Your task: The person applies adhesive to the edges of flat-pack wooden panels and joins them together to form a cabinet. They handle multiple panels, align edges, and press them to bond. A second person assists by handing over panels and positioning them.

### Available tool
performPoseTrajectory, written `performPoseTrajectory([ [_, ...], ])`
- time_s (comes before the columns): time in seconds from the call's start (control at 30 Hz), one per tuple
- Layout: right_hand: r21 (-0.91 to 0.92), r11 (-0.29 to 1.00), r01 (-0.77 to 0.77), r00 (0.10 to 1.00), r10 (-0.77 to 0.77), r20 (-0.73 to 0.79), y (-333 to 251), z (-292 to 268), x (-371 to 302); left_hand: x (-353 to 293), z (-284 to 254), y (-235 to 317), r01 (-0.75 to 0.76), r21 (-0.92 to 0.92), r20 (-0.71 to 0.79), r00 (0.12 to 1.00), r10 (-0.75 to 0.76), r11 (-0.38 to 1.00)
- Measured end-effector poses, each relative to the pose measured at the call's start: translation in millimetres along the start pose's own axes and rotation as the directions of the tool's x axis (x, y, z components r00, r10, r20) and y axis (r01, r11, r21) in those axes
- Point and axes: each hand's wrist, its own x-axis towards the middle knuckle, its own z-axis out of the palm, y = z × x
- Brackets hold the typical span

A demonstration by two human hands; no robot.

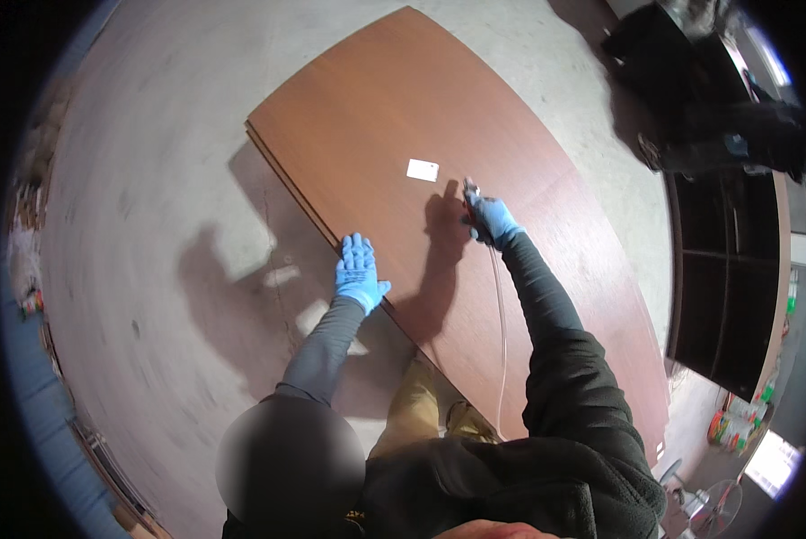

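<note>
Floor (151,193): pale concrete, extending left of the left hand (359,274) and beyond both hands.

Surface (380,112): a large brown wooden top, broad and bowed along its long far side. It lies ahead of both hands and to the right, its long axis running from ahead-left of the left hand to the near right of the right hand (493,217). The left hand is at its near left edge; the right hand is well inside the outline, over the middle.

Cabinet (781,269): dark open compartments, right of the right hand, apart from the surface across a strip of floor.

Hands: both gloved in blue. Left — flattened, fingers extended, gripping nothing; pressure cannot be judged. Right — closed around a tool.

Hose (502,314): thin and pale, running from the right hand back over the surface toward the body; the main encumbrance on that side.

Tool (469,187): within the right hand, metal tip directed away from the body; exact kind largely covered by the fingers.

Card (422,170): white, flat on the surface, just ahead-left of the tool's tip, nearer the right hand than the left. Bare wood separates tip and card.
</note>
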Motion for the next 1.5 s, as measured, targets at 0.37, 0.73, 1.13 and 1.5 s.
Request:
performPoseTrajectory([
  [0.37, 0.032, 0.998, -0.06, 0.973, 0.065, -0.222, 182.8, -128.3, -140.5, -0.1, -1.2, 5.9, 0.018, 0.12, 0.045, 0.999, -0.023, 0.993],
  [0.73, -0.515, 0.824, 0.236, 0.892, 0.026, 0.451, 240.9, 44.1, -225.4, -11.3, -0.1, 23.9, 0.089, 0.176, 0.028, 0.995, -0.095, 0.98],
  [1.13, 0.745, 0.515, 0.424, 0.147, 0.773, -0.617, 483.4, -216.3, -369.7, -42.6, 30.6, 52.4, -0.161, 0.341, 0.065, 0.987, 0.148, 0.926],
  [1.5, 0.656, 0.745, 0.121, 0.924, 0.156, -0.348, 348.4, -103.5, -358.2, -74.7, 29.2, 117.5, -0.118, 0.261, 0.0, 0.992, 0.123, 0.958],
])
